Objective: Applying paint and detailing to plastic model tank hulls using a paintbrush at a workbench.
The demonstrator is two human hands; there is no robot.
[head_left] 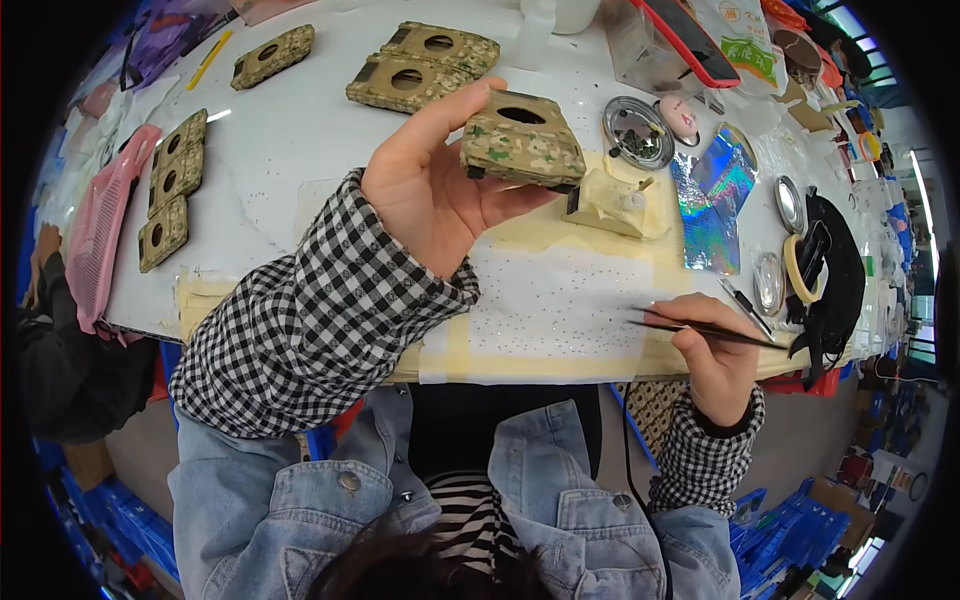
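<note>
Raised over the table, my left hand [430, 180] grips a camouflage-patterned case [525, 145] with a dark oval hole in its upper face. My right hand [715, 350] is low at the right, its fingers pinched around dark tweezers [700, 328] whose tips point left. Beside those tips lies a white sheet [550, 310] scattered with many tiny dark specks. A small block wrapped in yellowish tape [615, 205], with a pale stub on top, stands just right of the case.
More camouflage cases [425, 65] lie at the back and along the left, near a pink mesh basket [105, 230]. To the right are a round metal dish [638, 132], a shiny holographic pouch [710, 200], a pen [745, 305] and a black bag [835, 270]. A red-edged phone [690, 40] rests atop a clear box.
</note>
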